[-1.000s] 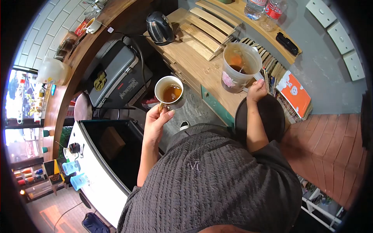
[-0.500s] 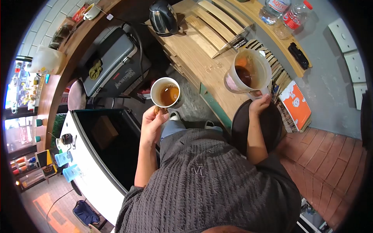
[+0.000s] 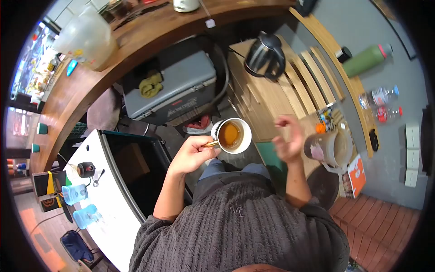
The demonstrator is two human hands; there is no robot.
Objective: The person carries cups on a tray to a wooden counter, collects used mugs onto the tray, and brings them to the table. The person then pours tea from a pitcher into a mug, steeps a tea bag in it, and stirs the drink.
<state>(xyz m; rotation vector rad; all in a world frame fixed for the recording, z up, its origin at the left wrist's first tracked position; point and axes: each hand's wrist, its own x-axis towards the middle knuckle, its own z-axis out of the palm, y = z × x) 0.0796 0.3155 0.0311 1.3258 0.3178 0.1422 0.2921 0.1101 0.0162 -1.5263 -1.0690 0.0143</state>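
A white mug (image 3: 244, 144) holding brown liquid is in front of my body. My left hand (image 3: 194, 155) is closed around its gold-toned handle. To its right, my right hand (image 3: 290, 139) holds nothing, its fingers apart and a little blurred. Just beyond that hand, a cloudy plastic jug (image 3: 321, 148) with a handle rests on the wooden table, apart from my fingers. How much the jug contains cannot be made out from this angle.
An electric kettle (image 3: 265, 56) and a slatted wooden rack (image 3: 304, 86) occupy the wooden table (image 3: 263, 120). Left, a grey cooler box (image 3: 174, 88) stands below a curved counter (image 3: 136, 38). Bottles, including a green one (image 3: 364, 62), line the right shelf.
My right hand has let go of the jug, which now rests on the table, and moved left. My left hand has carried the mug rightward. The view has turned.
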